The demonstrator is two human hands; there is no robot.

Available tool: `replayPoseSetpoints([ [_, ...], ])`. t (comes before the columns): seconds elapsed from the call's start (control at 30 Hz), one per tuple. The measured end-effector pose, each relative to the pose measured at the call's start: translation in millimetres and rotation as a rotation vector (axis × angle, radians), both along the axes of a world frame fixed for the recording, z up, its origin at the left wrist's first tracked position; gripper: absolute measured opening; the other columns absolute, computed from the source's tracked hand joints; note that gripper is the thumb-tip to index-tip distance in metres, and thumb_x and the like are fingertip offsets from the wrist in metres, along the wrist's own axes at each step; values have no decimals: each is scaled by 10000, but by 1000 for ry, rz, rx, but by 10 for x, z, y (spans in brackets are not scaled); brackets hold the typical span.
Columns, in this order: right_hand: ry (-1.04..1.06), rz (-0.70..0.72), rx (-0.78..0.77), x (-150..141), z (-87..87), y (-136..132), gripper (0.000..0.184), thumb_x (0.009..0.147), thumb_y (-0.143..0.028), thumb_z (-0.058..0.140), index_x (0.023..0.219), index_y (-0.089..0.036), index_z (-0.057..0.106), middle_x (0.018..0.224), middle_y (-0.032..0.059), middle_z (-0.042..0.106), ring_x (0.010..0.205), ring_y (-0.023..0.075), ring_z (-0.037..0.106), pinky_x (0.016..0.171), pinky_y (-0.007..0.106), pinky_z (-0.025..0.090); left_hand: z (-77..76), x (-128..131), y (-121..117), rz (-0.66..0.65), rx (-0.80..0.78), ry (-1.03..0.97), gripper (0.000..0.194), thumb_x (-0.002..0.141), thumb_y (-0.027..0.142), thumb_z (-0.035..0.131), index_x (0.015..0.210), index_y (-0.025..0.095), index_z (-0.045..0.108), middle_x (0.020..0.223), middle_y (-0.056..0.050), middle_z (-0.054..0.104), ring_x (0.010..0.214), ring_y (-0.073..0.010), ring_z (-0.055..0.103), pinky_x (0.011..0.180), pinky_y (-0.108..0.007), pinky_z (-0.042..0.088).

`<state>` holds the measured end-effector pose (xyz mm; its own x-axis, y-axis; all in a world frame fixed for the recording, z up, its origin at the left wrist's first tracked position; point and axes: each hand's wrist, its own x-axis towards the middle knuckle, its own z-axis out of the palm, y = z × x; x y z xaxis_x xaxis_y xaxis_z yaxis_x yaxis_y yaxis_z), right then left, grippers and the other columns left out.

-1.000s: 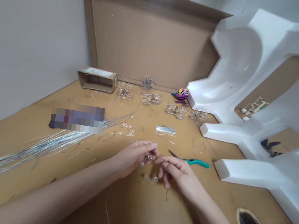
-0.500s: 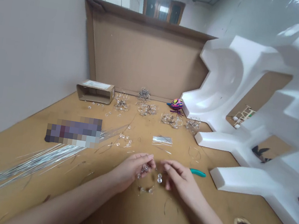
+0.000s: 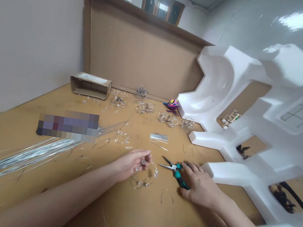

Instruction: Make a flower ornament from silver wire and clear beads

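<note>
Just below the centre of the frame, the left hand (image 3: 132, 164) has its grip pinched on a wire ring strung with clear beads (image 3: 156, 173). Right of it, the right hand (image 3: 200, 186) has its grip around the spread handles of teal-and-black needle-nose pliers (image 3: 178, 172), their jaws apart over the worktop (image 3: 129, 217); a bundle of silvery wires (image 3: 47, 152) crosses the lower left.

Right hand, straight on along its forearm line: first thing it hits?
The teal-handled pliers: the right hand has its fingers at the handles, firm contact unclear. Past them, roughly in line, come the left hand and its beaded wire loop; depth is uncertain from one view.
</note>
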<state>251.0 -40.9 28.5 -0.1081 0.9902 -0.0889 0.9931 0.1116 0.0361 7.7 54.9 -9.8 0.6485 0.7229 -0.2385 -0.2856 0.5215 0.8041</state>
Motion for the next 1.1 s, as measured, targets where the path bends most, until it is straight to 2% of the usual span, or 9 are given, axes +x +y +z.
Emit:
replayPoseSetpoints([
  [0.23, -138, -1, -14, -145, 33, 117, 525, 633, -198, 507, 1156, -160, 478, 985, 145, 555, 893, 286, 524, 753, 372, 323, -44, 2, -22, 0, 9, -43, 224, 706, 345, 638, 698, 124, 604, 707, -10, 568, 581, -76, 507, 603, -209, 428],
  [0.37, -88, -46, -41, -118, 282, 109, 359, 652, -172, 475, 1007, -152, 517, 879, 103, 582, 758, 214, 555, 658, 300, 349, -30, 6, -41, 2, 10, -51, 233, 704, 351, 638, 692, 122, 599, 698, -11, 570, 573, -73, 508, 585, -202, 420],
  [0.43, 27, -26, -106, -53, 539, 20, 290, 672, -179, 451, 955, -185, 512, 815, 45, 594, 697, 167, 555, 614, 257, 367, -28, 8, -40, -4, 4, -57, 232, 702, 348, 641, 688, 120, 597, 694, -10, 570, 568, -71, 507, 582, -202, 418],
  [0.5, 479, 16, -190, 24, 794, -96, 309, 707, -189, 428, 1010, -203, 487, 932, 58, 595, 788, 176, 563, 652, 262, 387, -33, 8, -31, -10, -3, -64, 232, 702, 347, 642, 689, 119, 598, 696, -7, 568, 567, -70, 507, 586, -205, 418],
  [0.57, 676, 26, -172, 91, 934, -184, 384, 735, -190, 381, 1113, -199, 449, 939, 70, 598, 762, 177, 568, 652, 275, 391, -43, 7, -20, -12, -5, -66, 233, 702, 350, 641, 697, 121, 600, 705, -5, 566, 570, -68, 508, 595, -208, 419],
  [0.7, 411, -112, -26, 138, 751, -204, 338, 667, -168, 441, 986, -162, 554, 741, 39, 596, 650, 180, 527, 601, 271, 359, -57, 9, -9, -14, 2, -54, 240, 705, 364, 636, 705, 126, 602, 715, -1, 564, 575, -68, 509, 609, -210, 422],
  [0.83, 267, -68, -116, 64, 477, -200, 323, 630, -96, 421, 921, -202, 511, 786, 22, 566, 682, 161, 511, 608, 253, 336, -59, 17, -18, -21, 13, -56, 238, 696, 362, 644, 701, 127, 606, 706, -3, 568, 577, -69, 510, 604, -210, 420],
  [0.93, 223, -17, -175, -18, 443, -213, 365, 633, -83, 403, 965, -220, 468, 808, 19, 554, 712, 163, 506, 615, 255, 323, -55, 19, -27, -24, 14, -66, 233, 686, 356, 654, 695, 128, 607, 699, -6, 574, 575, -73, 512, 597, -211, 417],
  [1.1, 62, -2, -141, -117, 448, -123, 199, 663, -140, 439, 848, -205, 474, 734, 26, 551, 682, 175, 507, 603, 263, 296, -27, 19, -49, -25, 23, -66, 232, 688, 357, 652, 693, 129, 605, 713, -13, 581, 585, -78, 517, 590, -207, 414],
])
